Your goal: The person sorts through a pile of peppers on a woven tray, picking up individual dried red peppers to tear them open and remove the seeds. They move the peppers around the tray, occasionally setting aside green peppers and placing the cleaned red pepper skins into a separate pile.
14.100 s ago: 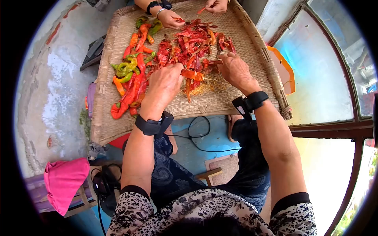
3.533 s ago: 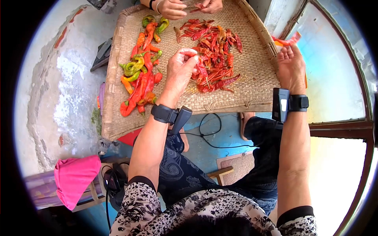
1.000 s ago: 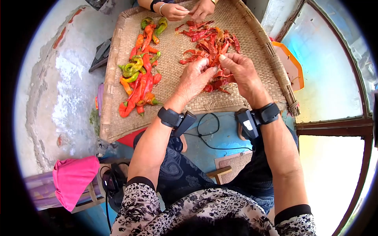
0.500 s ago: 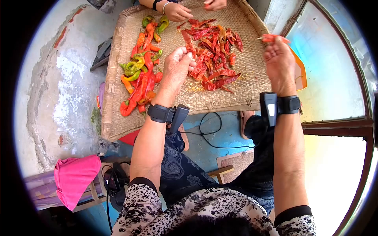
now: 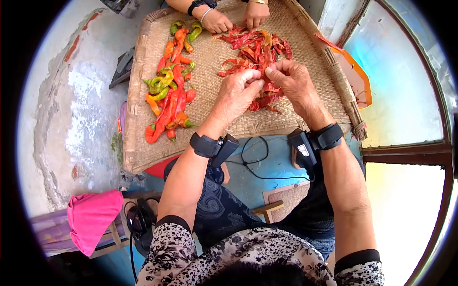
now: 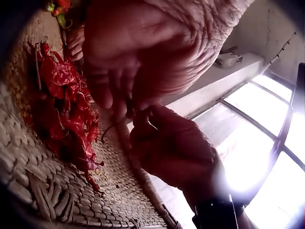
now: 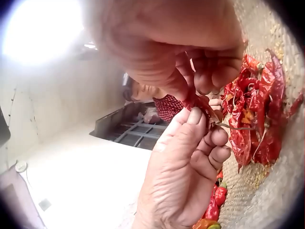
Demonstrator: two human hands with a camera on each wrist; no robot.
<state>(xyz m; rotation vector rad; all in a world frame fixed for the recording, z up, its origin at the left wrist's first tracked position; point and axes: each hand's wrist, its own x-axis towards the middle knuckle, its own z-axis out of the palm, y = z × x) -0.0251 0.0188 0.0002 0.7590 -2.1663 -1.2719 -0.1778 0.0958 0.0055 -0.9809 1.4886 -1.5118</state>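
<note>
Hands curled nearly closed: left hand (image 5: 236, 93) and right hand (image 5: 296, 88) pinch one dried chili (image 7: 205, 105).

Homelike room: peeling wall (image 5: 71, 109), window (image 5: 391, 90)

Room between fresh peppers (image 5: 177, 76) and dried peppers (image 5: 260, 51)

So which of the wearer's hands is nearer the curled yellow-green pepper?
Left. The left hand is right of the yellow-green pepper; the right hand is farther right.
</note>
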